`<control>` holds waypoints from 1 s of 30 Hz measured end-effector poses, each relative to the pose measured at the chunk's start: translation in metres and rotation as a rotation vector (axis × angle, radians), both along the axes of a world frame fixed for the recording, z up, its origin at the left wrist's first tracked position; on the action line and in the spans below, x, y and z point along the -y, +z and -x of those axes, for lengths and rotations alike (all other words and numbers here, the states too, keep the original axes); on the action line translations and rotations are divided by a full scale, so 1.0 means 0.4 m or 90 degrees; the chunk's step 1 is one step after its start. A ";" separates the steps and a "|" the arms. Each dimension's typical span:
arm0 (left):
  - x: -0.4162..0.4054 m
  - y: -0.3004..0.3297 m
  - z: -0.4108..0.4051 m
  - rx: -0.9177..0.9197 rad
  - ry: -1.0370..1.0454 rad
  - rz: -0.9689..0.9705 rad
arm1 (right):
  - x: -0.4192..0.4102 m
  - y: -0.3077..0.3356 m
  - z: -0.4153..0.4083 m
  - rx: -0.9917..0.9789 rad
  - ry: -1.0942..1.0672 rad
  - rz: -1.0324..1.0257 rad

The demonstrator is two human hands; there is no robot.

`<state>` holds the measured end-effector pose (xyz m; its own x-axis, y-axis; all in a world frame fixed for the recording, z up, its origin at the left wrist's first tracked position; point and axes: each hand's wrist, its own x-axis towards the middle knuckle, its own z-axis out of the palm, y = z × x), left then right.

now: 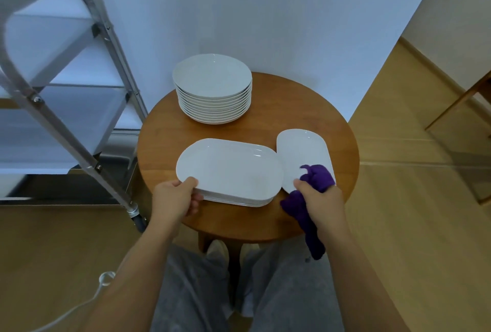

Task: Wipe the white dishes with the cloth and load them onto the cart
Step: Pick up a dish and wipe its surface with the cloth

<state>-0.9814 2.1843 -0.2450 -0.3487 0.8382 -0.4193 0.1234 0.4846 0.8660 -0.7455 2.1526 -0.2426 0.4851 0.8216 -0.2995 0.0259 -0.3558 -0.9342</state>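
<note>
Near: left hand [177, 197] grips the near-left rim of the top oval platter [228, 169], thumb on top, fingers [196, 200] curled beneath. The platter sits on a short stack of like platters at the near edge of the round wooden table [342, 145].

Near right: right hand [320, 200] clutches the purple cloth [309, 206], bunched over the near end of a single oval dish [303, 153] lying just beside the stack; cloth tail hangs off the table.

Far: stack of round white plates [212, 89] at the table's back edge.

Far left: metal cart [79, 108], shelves showing no dishes.

Step judged: taking up a platter for wiping. Next move calls for lifting it free of the stack and bringing the cloth across.
</note>
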 end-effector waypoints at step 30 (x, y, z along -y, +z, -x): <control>0.116 0.112 0.007 0.455 0.071 -0.045 | 0.016 0.187 0.129 0.262 0.197 -0.058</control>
